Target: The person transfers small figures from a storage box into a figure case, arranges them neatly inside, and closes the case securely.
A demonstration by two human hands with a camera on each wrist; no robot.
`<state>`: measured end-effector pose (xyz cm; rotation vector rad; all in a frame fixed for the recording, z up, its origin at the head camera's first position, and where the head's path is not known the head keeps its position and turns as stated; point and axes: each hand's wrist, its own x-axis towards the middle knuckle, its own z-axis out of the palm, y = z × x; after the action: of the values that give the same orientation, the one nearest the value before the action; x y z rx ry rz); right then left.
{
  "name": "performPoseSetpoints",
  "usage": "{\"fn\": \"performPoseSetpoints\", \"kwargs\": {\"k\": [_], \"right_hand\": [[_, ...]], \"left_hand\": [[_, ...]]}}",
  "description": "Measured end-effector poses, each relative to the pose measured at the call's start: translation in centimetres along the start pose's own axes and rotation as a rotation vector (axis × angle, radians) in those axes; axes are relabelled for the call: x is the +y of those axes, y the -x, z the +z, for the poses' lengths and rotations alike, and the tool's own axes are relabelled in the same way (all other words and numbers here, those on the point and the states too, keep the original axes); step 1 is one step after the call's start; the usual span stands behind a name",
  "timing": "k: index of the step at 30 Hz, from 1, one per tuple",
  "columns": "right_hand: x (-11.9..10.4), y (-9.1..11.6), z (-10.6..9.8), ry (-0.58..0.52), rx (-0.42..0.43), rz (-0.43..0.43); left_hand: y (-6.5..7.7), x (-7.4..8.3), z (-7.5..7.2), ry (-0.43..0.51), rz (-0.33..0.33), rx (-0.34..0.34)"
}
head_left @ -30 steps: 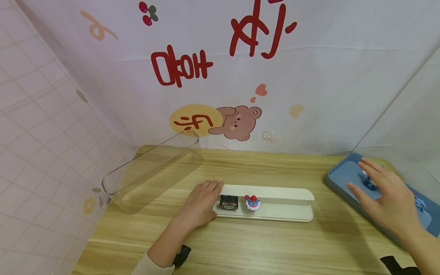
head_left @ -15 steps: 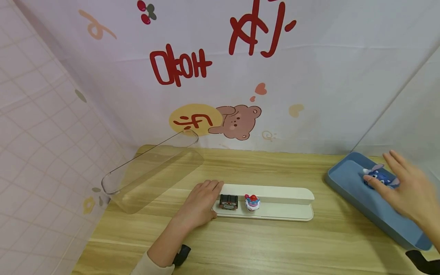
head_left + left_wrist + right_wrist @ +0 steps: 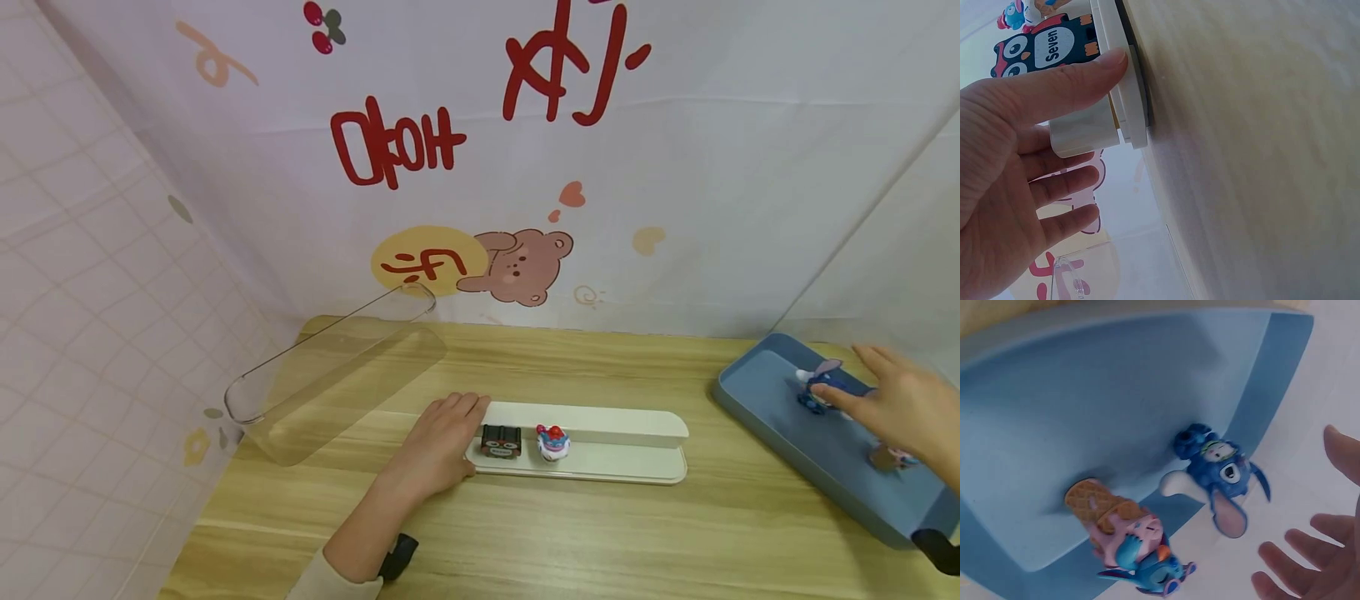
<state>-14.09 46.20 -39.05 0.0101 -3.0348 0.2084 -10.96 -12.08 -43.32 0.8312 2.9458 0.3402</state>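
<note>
My left hand [image 3: 442, 442] grips the left end of a low white display base [image 3: 622, 465], thumb on the front edge and fingers behind. On the base stand an owl figurine [image 3: 1054, 47] labelled "Seven" and a small white figurine with a red top [image 3: 553, 443]. Over the blue tray [image 3: 772, 392], my right hand [image 3: 911, 408] has its fingers spread and holds nothing. Inside that tray are a blue long-eared figurine [image 3: 1219, 465] and an ice-cream-cone figurine [image 3: 1141, 540]. The right wrist view shows a gap between the hand and the blue figurine.
A clear plastic cover [image 3: 345, 392] lies on the wooden table [image 3: 570, 542] at the back left. A white printed cloth [image 3: 712, 208] rises behind the table. The tray's raised rim runs along the table's right side.
My right hand has moved right over the tray, then lowered a little towards the blue figurine. The ice-cream-cone figurine shows again below it. My left hand stays on the base.
</note>
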Motion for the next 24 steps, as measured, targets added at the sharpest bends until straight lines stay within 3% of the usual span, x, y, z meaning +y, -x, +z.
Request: {"fn": "performPoseSetpoints", "kwargs": {"k": [12, 24], "right_hand": [[2.2, -1.6, 0.3, 0.050, -0.228, 0.073], [3.0, -2.5, 1.0, 0.041, -0.256, 0.032]], "left_hand": [[0.0, 0.0, 0.0, -0.013, 0.008, 0.004], [-0.3, 0.1, -0.2, -0.020, 0.003, -0.007]]}}
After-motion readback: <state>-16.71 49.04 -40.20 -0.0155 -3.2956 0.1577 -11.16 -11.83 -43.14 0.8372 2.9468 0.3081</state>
